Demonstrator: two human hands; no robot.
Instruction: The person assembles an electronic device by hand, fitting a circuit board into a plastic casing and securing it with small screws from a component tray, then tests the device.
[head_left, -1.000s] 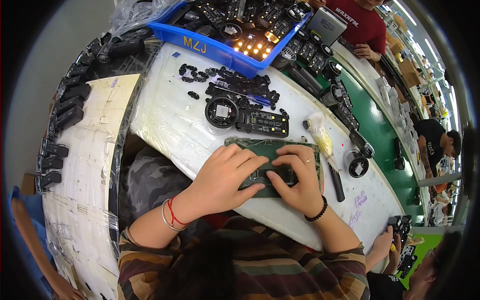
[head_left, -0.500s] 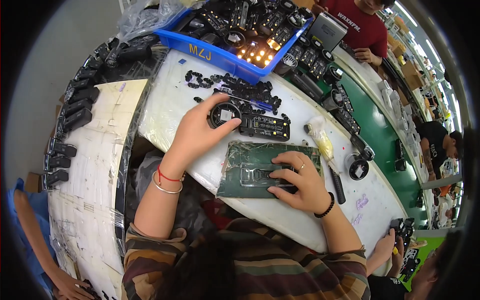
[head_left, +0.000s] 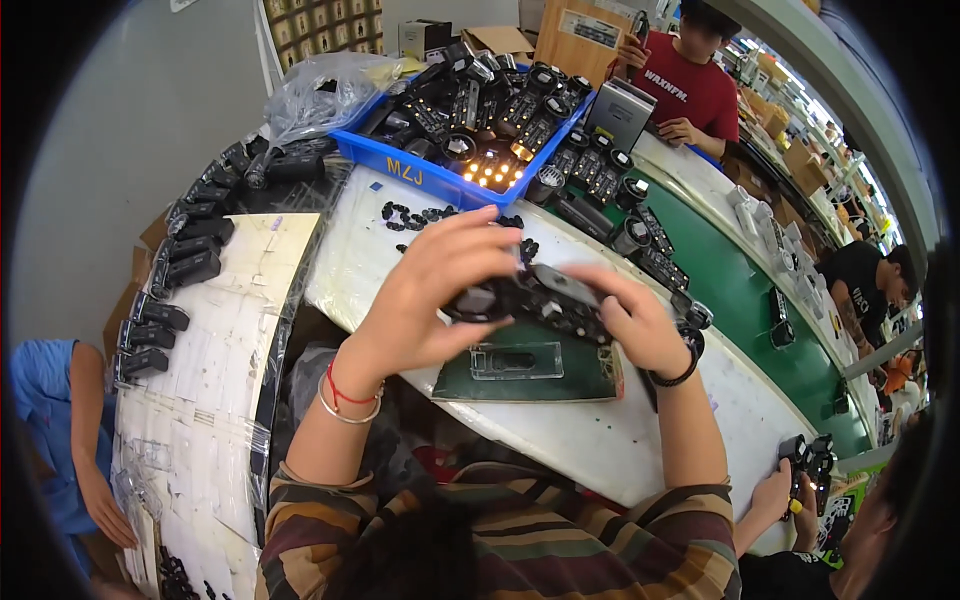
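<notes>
Between my two hands, above the green board, a black electronic device (head_left: 560,303) is raised and smeared by motion. My left hand (head_left: 430,285) curls around its round end, with thumb below and fingers above. At the opposite end, my right hand (head_left: 645,325) grips it between thumb and fingers. A dark, smooth oval piece lies along the device's upper side; whether it is fixed there I cannot tell. Below the hands a clear plastic fixture (head_left: 545,361) with a dark elongated middle rests on the green board (head_left: 590,385). Small black parts (head_left: 405,215) are scattered beyond my left hand.
A blue bin (head_left: 375,158) heaped with black devices, some lit, stands at the far side. More devices (head_left: 640,235) line the green conveyor (head_left: 735,270). Black units (head_left: 190,265) edge the left-hand table. Co-workers sit or stand to the left, right and across.
My right hand has left the clear fixture and now grips the device's other end. My left hand has lifted the device off the table. The view has shifted, showing more of the far side.
</notes>
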